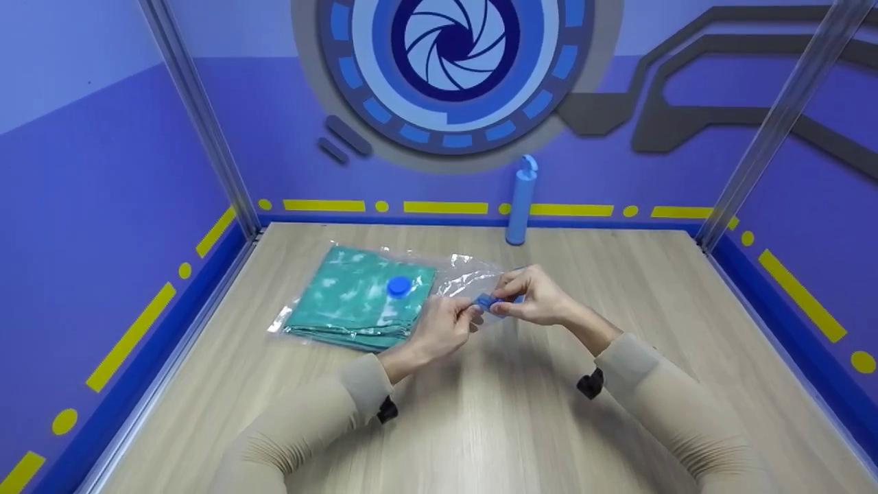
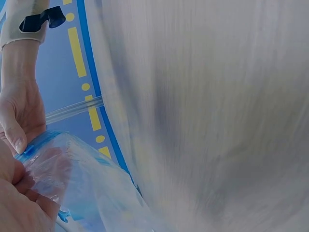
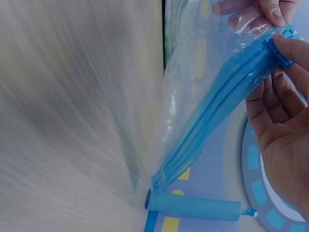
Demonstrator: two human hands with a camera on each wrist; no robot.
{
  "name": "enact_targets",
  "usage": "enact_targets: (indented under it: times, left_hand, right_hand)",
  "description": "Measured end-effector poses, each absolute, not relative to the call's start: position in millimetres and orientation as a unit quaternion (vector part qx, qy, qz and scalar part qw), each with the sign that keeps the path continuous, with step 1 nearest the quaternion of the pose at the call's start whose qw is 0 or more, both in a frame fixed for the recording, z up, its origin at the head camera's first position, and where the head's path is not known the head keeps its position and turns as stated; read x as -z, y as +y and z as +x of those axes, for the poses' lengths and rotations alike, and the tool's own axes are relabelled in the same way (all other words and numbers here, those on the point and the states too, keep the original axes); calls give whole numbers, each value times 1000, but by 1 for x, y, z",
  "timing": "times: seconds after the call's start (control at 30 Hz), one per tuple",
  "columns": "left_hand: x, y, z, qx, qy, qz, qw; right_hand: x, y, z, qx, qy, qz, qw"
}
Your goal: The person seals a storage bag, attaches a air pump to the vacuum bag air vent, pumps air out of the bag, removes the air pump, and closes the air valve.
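Observation:
A clear vacuum storage bag [image 1: 461, 269] lies on the table with a folded green-and-white cloth [image 1: 357, 295] inside and a round blue valve cap [image 1: 399, 287] on top. Its open-end side is lifted off the table between both hands. My left hand [image 1: 444, 326] pinches the bag's edge at the near end of the blue zip strip [image 3: 207, 108]. Just beside it, my right hand [image 1: 538, 295] pinches a small blue zip slider [image 3: 277, 52] between thumb and fingers on that strip. In the left wrist view, fingers show through the clear plastic [image 2: 91, 179].
A blue hand pump [image 1: 521, 206] stands upright at the table's back edge, behind the right hand. The wooden table [image 1: 617, 412] is bounded by blue-purple panels [image 1: 96, 240] at the back and sides, with metal posts [image 1: 199, 103] at the corners.

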State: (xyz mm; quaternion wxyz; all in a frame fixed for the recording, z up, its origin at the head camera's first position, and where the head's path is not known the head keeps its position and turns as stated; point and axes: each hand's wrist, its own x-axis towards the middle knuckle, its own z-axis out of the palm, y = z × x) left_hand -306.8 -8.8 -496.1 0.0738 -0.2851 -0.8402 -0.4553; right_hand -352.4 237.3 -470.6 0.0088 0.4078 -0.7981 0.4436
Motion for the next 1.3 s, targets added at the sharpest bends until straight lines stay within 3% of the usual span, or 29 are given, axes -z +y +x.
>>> enact_targets:
  times: [1.3]
  left_hand:
    - [493,-14,-304,460,-836,-285,90]
  right_hand:
    - [476,245,-359,-445,-787,426,28]
